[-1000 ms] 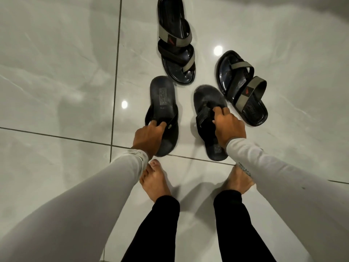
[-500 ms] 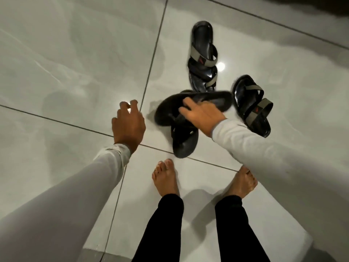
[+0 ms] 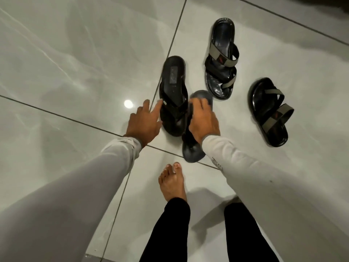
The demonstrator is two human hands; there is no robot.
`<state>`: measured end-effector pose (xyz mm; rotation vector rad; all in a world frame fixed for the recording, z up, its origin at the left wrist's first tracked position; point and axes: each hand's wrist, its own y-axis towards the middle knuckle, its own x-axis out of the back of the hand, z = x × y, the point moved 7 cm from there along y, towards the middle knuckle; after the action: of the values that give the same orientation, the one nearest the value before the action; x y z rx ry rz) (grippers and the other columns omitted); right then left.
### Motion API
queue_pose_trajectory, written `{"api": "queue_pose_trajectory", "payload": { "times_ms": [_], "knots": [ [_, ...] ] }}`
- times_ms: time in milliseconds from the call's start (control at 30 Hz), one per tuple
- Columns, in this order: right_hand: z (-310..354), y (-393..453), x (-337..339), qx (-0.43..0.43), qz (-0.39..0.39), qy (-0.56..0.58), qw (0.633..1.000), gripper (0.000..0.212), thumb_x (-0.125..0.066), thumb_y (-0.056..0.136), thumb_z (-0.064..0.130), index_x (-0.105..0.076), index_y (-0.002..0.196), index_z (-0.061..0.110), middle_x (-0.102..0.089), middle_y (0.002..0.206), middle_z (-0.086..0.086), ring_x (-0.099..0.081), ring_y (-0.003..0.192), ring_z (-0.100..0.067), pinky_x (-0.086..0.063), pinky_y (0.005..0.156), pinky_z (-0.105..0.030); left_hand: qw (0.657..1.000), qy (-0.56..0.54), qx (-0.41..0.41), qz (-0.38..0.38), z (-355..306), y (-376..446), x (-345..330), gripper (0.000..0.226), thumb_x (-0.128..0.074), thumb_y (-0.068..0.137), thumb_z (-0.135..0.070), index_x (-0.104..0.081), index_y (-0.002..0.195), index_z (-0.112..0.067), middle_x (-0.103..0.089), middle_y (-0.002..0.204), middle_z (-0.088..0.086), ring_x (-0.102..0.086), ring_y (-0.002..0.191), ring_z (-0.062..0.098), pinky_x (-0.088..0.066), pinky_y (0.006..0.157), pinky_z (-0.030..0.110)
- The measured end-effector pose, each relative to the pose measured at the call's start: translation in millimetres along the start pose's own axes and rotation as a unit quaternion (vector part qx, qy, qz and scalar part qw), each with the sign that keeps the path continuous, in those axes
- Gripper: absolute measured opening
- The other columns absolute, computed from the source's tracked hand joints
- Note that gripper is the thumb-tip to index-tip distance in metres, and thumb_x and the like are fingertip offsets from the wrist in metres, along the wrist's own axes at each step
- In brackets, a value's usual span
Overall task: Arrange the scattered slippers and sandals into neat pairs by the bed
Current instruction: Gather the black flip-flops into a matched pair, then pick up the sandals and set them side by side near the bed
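A person is bending over a glossy grey tiled floor [image 3: 75, 63], both arms in pale sleeves reaching down. The right hand [image 3: 204, 123] is gripping a black slipper [image 3: 192, 154] by its strap, the fingers [image 3: 197, 108] curled over the middle of it; this slipper is blurred, its ends showing above and below the hand, and whether it is resting on the floor cannot be told. Just to its left a second black slipper [image 3: 172, 87] is lying flat, sole down, its strap end toward the person and the two slippers touching or nearly so. The left hand [image 3: 144, 122] is hovering at that slipper's left edge with fingers spread wide, holding nothing; one fingertip is at the strap's edge, contact unclear.

Farther off to the right, two black sandals with grey straps are lying apart from each other: one sandal [image 3: 221, 59] just beyond the slippers, the other sandal [image 3: 269, 112] well to the right and turned the opposite way.

A bare foot [image 3: 172, 184] is standing on the tiles below the hands, beside black trouser legs [image 3: 170, 233].
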<state>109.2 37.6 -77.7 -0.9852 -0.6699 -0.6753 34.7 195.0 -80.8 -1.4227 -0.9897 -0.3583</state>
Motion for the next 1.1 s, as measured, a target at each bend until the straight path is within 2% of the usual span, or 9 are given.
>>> {"api": "queue_pose_trajectory", "payload": {
  "times_ms": [133, 233, 400, 500, 600, 733, 833, 1000, 1100],
  "knots": [
    [-61.6, -19.0, -27.3, -0.025, 0.123, -0.170, 0.978, 0.058, -0.072, 0.079, 0.046, -0.055, 0.130, 0.022, -0.037, 0.149, -0.012, -0.035, 0.137, -0.035, -0.036, 0.107, -0.048, 0.998, -0.061, 0.002, 0.025, -36.7, 41.1, -5.2, 0.068, -0.064, 0.089, -0.051, -0.040, 0.148, -0.028, -0.018, 0.160, 0.017, -0.045, 0.133, 0.043, -0.044, 0.106, 0.059],
    [-88.0, -29.7, -39.4, -0.032, 0.117, -0.174, 0.977, 0.048, -0.070, 0.083, 0.045, -0.059, 0.123, 0.022, -0.031, 0.156, -0.011, -0.038, 0.136, -0.034, -0.036, 0.104, -0.046, 0.998, -0.032, 0.042, 0.046, -42.5, 54.0, -15.5, 0.050, -0.060, 0.089, -0.056, -0.061, 0.125, -0.022, -0.015, 0.160, 0.016, -0.050, 0.126, 0.044, -0.044, 0.104, 0.060],
    [-101.3, -33.2, -42.0, -0.091, 0.074, -0.140, 0.983, 0.034, -0.064, 0.093, 0.038, -0.061, 0.117, 0.015, -0.041, 0.147, -0.011, -0.054, 0.116, -0.035, -0.046, 0.088, -0.043, 0.999, 0.042, -0.002, 0.031, -30.5, 29.1, -30.8, 0.042, -0.060, 0.093, -0.050, -0.067, 0.115, -0.015, -0.009, 0.163, 0.023, -0.052, 0.125, 0.043, -0.049, 0.103, 0.052],
    [-93.5, -29.4, -42.7, -0.089, 0.057, -0.107, 0.989, 0.032, -0.063, 0.094, 0.037, -0.059, 0.115, 0.014, -0.039, 0.147, -0.010, -0.058, 0.109, -0.034, -0.049, 0.082, -0.042, 0.997, 0.066, -0.032, 0.024, -21.4, 10.7, -45.5, 0.041, -0.060, 0.093, -0.047, -0.067, 0.116, -0.015, -0.007, 0.165, 0.024, -0.046, 0.134, 0.042, -0.048, 0.107, 0.048],
    [-76.6, -19.7, -43.4, -0.071, 0.041, -0.103, 0.991, 0.033, -0.061, 0.095, 0.039, -0.059, 0.116, 0.015, -0.040, 0.147, -0.010, -0.057, 0.110, -0.034, -0.049, 0.086, -0.043, 0.994, 0.097, -0.045, 0.022, -26.1, 1.6, -56.9, 0.042, -0.058, 0.092, -0.049, -0.065, 0.118, -0.016, -0.010, 0.164, 0.026, -0.044, 0.136, 0.041, -0.049, 0.105, 0.046],
    [-68.0, -12.2, -39.9, -0.079, 0.031, -0.090, 0.992, 0.038, -0.063, 0.095, 0.032, -0.052, 0.127, 0.016, -0.047, 0.140, -0.012, -0.056, 0.113, -0.036, -0.049, 0.088, -0.046, 0.983, 0.178, -0.052, 0.010, -34.1, 1.7, -55.5, 0.044, -0.060, 0.090, -0.047, -0.059, 0.125, -0.019, -0.030, 0.157, 0.024, -0.049, 0.128, 0.039, -0.046, 0.101, 0.048],
    [-86.4, -19.3, -12.5, -0.102, 0.009, -0.093, 0.990, 0.046, -0.063, 0.093, 0.024, -0.046, 0.135, 0.017, -0.049, 0.141, -0.011, -0.055, 0.118, -0.035, -0.045, 0.092, -0.047, 0.978, 0.198, -0.071, -0.015, -51.1, 4.9, -28.0, 0.046, -0.063, 0.086, -0.041, -0.054, 0.125, -0.017, -0.048, 0.139, 0.021, -0.054, 0.115, 0.036, -0.046, 0.094, 0.047],
    [-169.1, -30.1, 57.3, -0.194, -0.033, -0.104, 0.975, 0.053, -0.058, 0.092, 0.014, -0.041, 0.142, 0.016, -0.044, 0.141, -0.014, -0.051, 0.122, -0.037, -0.045, 0.097, -0.048, 0.995, 0.071, -0.063, -0.014, -118.2, 59.0, 28.0, 0.048, -0.053, 0.093, -0.025, -0.046, 0.138, -0.011, -0.046, 0.140, 0.019, -0.051, 0.123, 0.041, -0.043, 0.097, 0.051],
    [-221.5, -33.3, 82.8, -0.302, -0.048, -0.017, 0.952, 0.065, -0.063, 0.091, 0.019, -0.031, 0.148, 0.013, -0.038, 0.145, -0.020, -0.057, 0.116, -0.043, -0.049, 0.093, -0.051, 0.996, -0.025, -0.088, -0.026, -169.8, 101.7, 58.0, 0.059, -0.058, 0.092, -0.025, -0.037, 0.146, -0.011, -0.041, 0.143, 0.019, -0.055, 0.117, 0.045, -0.047, 0.092, 0.052]
  ]
}}
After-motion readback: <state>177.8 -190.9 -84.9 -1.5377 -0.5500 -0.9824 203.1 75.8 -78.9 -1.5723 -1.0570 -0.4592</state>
